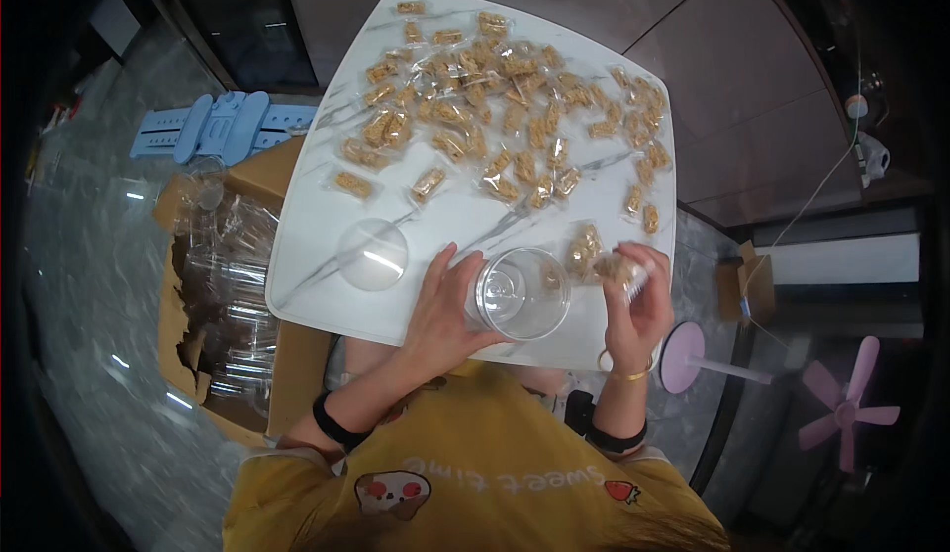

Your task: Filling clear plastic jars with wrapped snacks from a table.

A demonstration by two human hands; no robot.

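Observation:
My left hand [445, 314] grips a clear plastic jar [522, 294] near the table's front edge, its open mouth facing up; nothing shows inside it. To the right of the jar, my right hand [640, 303] holds a wrapped snack piece [625, 271] between thumb and fingers, somewhat blurred. Several more wrapped snack pieces [585, 246] lie between the jar and that hand. A clear round lid [373, 254] rests flat on the table, left of my left hand. Many wrapped golden-brown snack pieces [475, 70] are spread over the far half of the white marble-patterned table [319, 263].
Left of the table stands a torn cardboard box [297, 374] filled with clear plastic jars [241, 314]. Behind it lies a light-blue plastic object [226, 127]. A pink fan [846, 411], a pink round base [681, 357] and a small cardboard box [744, 285] are at the right.

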